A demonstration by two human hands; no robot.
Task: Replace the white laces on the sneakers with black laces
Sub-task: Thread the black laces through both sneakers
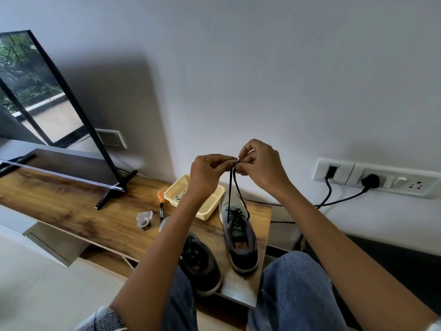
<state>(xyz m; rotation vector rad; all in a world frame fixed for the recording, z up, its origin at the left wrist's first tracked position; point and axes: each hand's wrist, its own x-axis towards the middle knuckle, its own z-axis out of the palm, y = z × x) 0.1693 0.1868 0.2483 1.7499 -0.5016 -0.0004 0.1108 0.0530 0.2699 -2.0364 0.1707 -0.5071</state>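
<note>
a long wooden tabletop (71, 199) with a dark grain is set against a pale grey wall (262, 68), where a white socket strip (377, 179) carries a black plug with its cable trailing down. a flat screen (47, 91) on black feet is stood at the left end, with greenery and a terrace mirrored in it. near the middle, a cream mesh basket (210, 206) is seen with white laces (179, 196) coiled inside, an orange object just behind it, and a black marker (161, 212) and a small roll of tape (144, 221) just in front. two grey and black sneakers are placed near the right end: the right sneaker (238, 237) is laid with its long axis running away from the person, pale toe toward the wall and heel toward the denim-clad knees; the left sneaker (202, 261) is partly hidden by a forearm. a black lace (229, 187) is threaded through the right sneaker, and its two ends are drawn upward, close together. they are pinched at the top between curled fingertips by the left hand (207, 174) and the right hand (261, 167), held touching above the shoe.
</note>
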